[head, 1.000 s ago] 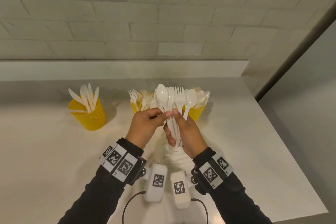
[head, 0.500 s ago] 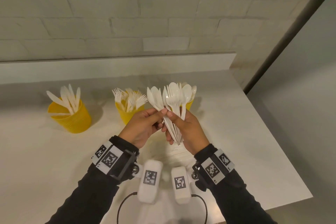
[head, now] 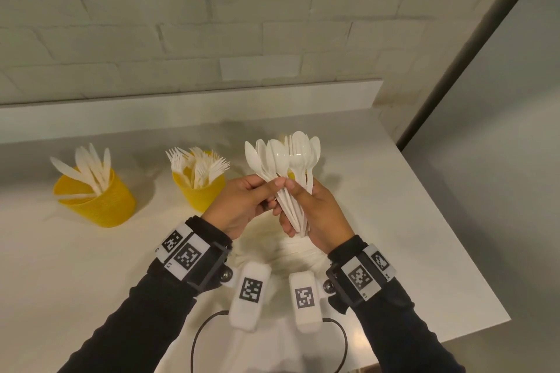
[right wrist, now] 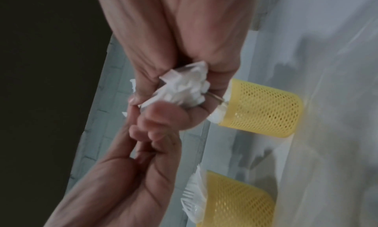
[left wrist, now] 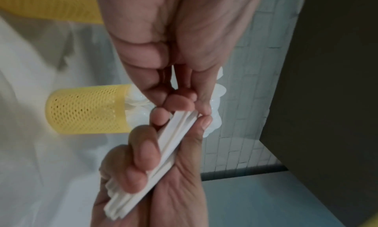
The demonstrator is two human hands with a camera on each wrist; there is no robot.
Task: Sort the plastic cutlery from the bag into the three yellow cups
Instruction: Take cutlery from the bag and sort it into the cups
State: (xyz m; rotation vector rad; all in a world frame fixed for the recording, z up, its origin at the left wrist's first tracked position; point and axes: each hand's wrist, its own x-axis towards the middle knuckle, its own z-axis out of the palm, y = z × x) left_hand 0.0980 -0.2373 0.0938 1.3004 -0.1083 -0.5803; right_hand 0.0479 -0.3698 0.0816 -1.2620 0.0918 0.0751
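Observation:
My right hand grips a bundle of white plastic cutlery by the handles, mostly spoons with at least one fork, heads fanned upward. My left hand pinches the spoon handles at the bundle's left side, thumb to thumb with the right. In the left wrist view the handles lie across the right palm. Three yellow mesh cups stand behind. The left cup holds knives and the middle cup holds forks. The right cup holds spoons and is almost hidden behind the bundle in the head view.
A crumpled white bag lies on the white counter under my hands. The counter's right edge drops off close to my right arm. A raised ledge and a white brick wall run behind the cups.
The spoons on the bundle's left have fanned out leftward under my left fingers. My right hand keeps its grip. The cups now sit further left in view.

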